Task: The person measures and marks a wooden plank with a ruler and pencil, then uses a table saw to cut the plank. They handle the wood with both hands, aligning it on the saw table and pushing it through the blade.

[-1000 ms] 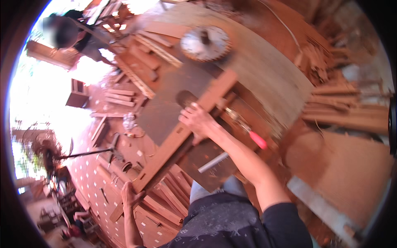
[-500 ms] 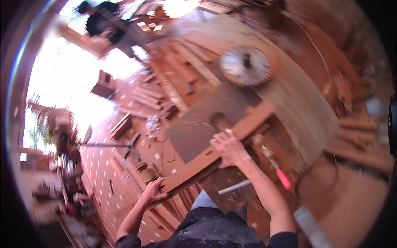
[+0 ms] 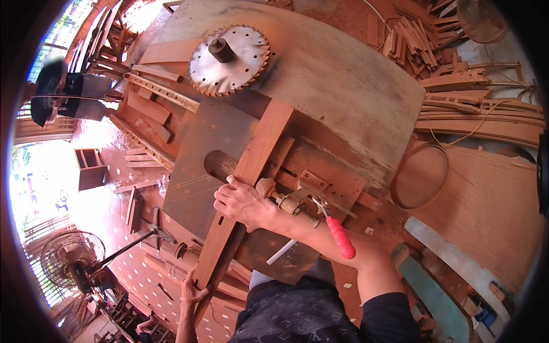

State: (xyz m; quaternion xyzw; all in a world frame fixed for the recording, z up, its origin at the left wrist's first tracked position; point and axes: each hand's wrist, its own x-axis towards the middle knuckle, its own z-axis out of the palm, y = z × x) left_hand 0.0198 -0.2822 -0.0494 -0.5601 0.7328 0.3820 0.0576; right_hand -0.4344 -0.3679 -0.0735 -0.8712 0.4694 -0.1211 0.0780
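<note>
A long brown wooden beam [image 3: 260,150] lies across a dark metal machine table [image 3: 197,151], its far end pointing up and right. My left hand [image 3: 192,289] is closed around the beam's near end. Midway along, my right hand [image 3: 245,203] grips it from above, fingers bent over its left edge. Just below those fingers, a small dark slot shows in the wood. Left of the beam is a rounded opening [image 3: 222,166] in the metal table. A clamp lever with a red handle [image 3: 341,237] stands over my right forearm, which partly hides the metal fittings.
Beyond the metal table, a toothed circular saw blade [image 3: 237,60] sits on a shaft above a wide wooden top [image 3: 343,74]. Wood pieces [image 3: 409,48] are stacked at far right. A fan [image 3: 73,257] stands at left. Another person [image 3: 71,88] is at far left.
The view has swung round and become sharper, so the beam now looks steeper and the saw blade sits farther left. Both hands keep their hold on the beam.
</note>
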